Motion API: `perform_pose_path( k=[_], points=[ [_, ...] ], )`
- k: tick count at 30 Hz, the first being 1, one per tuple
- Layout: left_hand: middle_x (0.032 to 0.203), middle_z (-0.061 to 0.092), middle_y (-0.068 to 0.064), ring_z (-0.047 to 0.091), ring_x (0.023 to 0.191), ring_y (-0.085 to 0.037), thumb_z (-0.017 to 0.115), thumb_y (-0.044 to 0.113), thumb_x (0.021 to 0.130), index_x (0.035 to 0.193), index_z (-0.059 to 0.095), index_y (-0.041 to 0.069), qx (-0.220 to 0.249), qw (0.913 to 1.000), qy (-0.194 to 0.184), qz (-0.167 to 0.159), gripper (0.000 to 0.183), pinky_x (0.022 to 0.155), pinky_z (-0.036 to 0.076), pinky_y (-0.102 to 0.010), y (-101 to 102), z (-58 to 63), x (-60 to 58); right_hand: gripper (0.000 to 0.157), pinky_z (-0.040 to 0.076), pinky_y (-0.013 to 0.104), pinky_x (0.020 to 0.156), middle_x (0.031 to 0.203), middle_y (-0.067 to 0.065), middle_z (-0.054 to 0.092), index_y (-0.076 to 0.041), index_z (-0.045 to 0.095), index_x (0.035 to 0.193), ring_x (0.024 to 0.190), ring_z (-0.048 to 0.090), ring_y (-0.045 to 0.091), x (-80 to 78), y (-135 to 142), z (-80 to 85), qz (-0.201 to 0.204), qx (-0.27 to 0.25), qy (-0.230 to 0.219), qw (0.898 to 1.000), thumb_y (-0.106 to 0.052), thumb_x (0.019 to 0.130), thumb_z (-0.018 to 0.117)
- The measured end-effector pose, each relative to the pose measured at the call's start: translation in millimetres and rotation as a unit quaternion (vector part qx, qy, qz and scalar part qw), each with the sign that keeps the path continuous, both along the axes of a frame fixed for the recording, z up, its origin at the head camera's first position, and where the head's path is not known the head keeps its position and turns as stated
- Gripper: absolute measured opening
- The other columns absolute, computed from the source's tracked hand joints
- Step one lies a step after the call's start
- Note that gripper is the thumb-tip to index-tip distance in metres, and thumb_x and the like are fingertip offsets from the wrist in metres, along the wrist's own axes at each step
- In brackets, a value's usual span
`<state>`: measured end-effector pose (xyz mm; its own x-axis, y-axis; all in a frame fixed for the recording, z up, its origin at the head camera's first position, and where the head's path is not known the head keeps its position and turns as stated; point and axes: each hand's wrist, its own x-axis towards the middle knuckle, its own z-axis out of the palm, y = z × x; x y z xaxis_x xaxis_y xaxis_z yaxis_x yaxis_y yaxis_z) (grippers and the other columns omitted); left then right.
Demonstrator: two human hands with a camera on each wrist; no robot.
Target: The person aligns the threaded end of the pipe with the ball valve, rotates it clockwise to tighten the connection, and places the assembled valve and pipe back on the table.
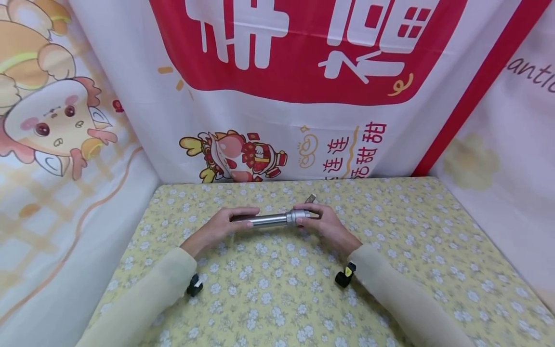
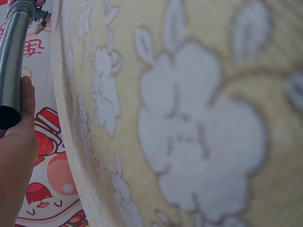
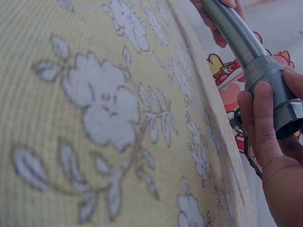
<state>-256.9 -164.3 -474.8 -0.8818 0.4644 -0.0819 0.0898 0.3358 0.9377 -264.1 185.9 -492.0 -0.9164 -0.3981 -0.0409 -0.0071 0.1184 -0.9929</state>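
A straight silver metal pipe lies crosswise between both hands, joined at its right end to a metal ball valve. My left hand holds the pipe's left end, thumb on the near side and fingers on the far side. In the left wrist view that pipe end shows a dark round opening. My right hand grips the valve between thumb and fingers. A lever handle sticks out from the valve on the far side, partly hidden behind the right hand.
The table has a yellow floral cloth. A white and red printed curtain hangs along its far edge, with more printed cloth at the left and pale cloth at the right. Black wrist devices sit on both sleeves.
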Motion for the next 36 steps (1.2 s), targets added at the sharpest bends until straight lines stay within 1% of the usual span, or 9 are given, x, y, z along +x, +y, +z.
perform_pose_path(
  k=[2,7,11,17,19,23,26,29,36],
  points=[
    [0.163,0.058,-0.004,0.057,0.146,-0.031,0.073,0.028,0.107,0.154,0.065,0.021,0.001,1.0000,-0.006,-0.002,0.048,0.116,0.052,-0.044,-1.2,-0.6,0.5,0.057,0.065,0.036,0.096,0.148,0.017,0.058,-0.005,0.063,0.152,0.116,0.071,0.026,-0.2,-0.9,-1.0,0.002,-0.001,0.004,1.000,-0.024,0.101,0.081],
    [0.157,0.063,-0.003,0.061,0.142,-0.027,0.072,0.030,0.108,0.155,0.063,0.017,0.007,0.9999,-0.012,-0.007,0.050,0.113,0.055,-0.037,-2.6,-1.0,0.3,0.055,0.065,0.037,0.096,0.148,0.016,0.059,-0.006,0.064,0.151,0.115,0.074,0.026,0.5,-2.9,-1.4,0.001,-0.004,0.004,1.000,-0.024,0.102,0.081],
    [0.158,0.062,-0.002,0.060,0.143,-0.027,0.071,0.034,0.108,0.157,0.060,0.015,-0.002,0.9999,-0.009,-0.014,0.054,0.116,0.053,-0.041,-3.1,-0.7,-0.7,0.051,0.065,0.039,0.097,0.147,0.017,0.059,-0.009,0.068,0.148,0.115,0.075,0.026,0.8,-4.0,-0.7,-0.006,-0.008,-0.002,1.000,-0.022,0.101,0.082],
    [0.163,0.056,-0.003,0.058,0.143,-0.028,0.066,0.036,0.111,0.159,0.058,0.017,-0.027,0.9993,-0.011,-0.021,0.052,0.120,0.049,-0.049,-4.0,0.5,-1.1,0.053,0.065,0.044,0.098,0.147,0.017,0.059,-0.008,0.067,0.149,0.115,0.074,0.026,1.1,-4.9,2.6,-0.011,-0.007,-0.006,1.000,-0.023,0.101,0.082],
    [0.163,0.055,-0.004,0.061,0.139,-0.029,0.065,0.034,0.112,0.158,0.059,0.018,-0.022,0.9993,-0.023,-0.021,0.049,0.117,0.052,-0.050,-3.5,1.4,-1.2,0.054,0.064,0.044,0.099,0.148,0.017,0.060,-0.008,0.066,0.150,0.114,0.075,0.026,1.0,-5.0,3.4,-0.012,-0.004,-0.005,1.000,-0.023,0.101,0.082],
    [0.162,0.054,-0.009,0.069,0.123,-0.034,0.063,0.030,0.113,0.158,0.059,0.015,-0.005,0.9989,-0.041,-0.022,0.048,0.107,0.059,-0.046,-3.0,1.4,-1.8,0.053,0.064,0.044,0.099,0.149,0.017,0.060,-0.009,0.067,0.149,0.114,0.075,0.025,-0.1,-4.5,2.1,-0.012,-0.002,-0.001,1.000,-0.024,0.101,0.082],
    [0.159,0.056,-0.012,0.072,0.114,-0.035,0.065,0.032,0.112,0.157,0.060,0.013,-0.002,0.9992,-0.033,-0.023,0.049,0.101,0.060,-0.045,-3.4,0.4,-2.3,0.052,0.064,0.044,0.099,0.150,0.017,0.060,-0.010,0.068,0.148,0.114,0.075,0.025,-0.7,-4.5,0.9,-0.014,-0.001,-0.002,1.000,-0.025,0.100,0.083],
    [0.155,0.060,-0.013,0.072,0.112,-0.035,0.067,0.035,0.111,0.156,0.061,0.012,0.001,0.9995,-0.024,-0.019,0.050,0.101,0.059,-0.046,-4.0,-0.3,-2.4,0.054,0.064,0.045,0.099,0.150,0.016,0.060,-0.010,0.067,0.149,0.114,0.075,0.025,-0.2,-4.7,1.0,-0.015,-0.004,-0.004,1.000,-0.027,0.100,0.083],
    [0.156,0.061,-0.012,0.069,0.122,-0.031,0.071,0.033,0.109,0.153,0.065,0.014,0.004,0.9999,-0.004,-0.011,0.049,0.105,0.059,-0.046,-3.1,-0.6,-1.6,0.057,0.063,0.047,0.101,0.150,0.016,0.060,-0.007,0.064,0.152,0.115,0.076,0.024,1.2,-5.1,2.3,-0.012,-0.007,0.001,1.000,-0.026,0.101,0.082]
  ],
)
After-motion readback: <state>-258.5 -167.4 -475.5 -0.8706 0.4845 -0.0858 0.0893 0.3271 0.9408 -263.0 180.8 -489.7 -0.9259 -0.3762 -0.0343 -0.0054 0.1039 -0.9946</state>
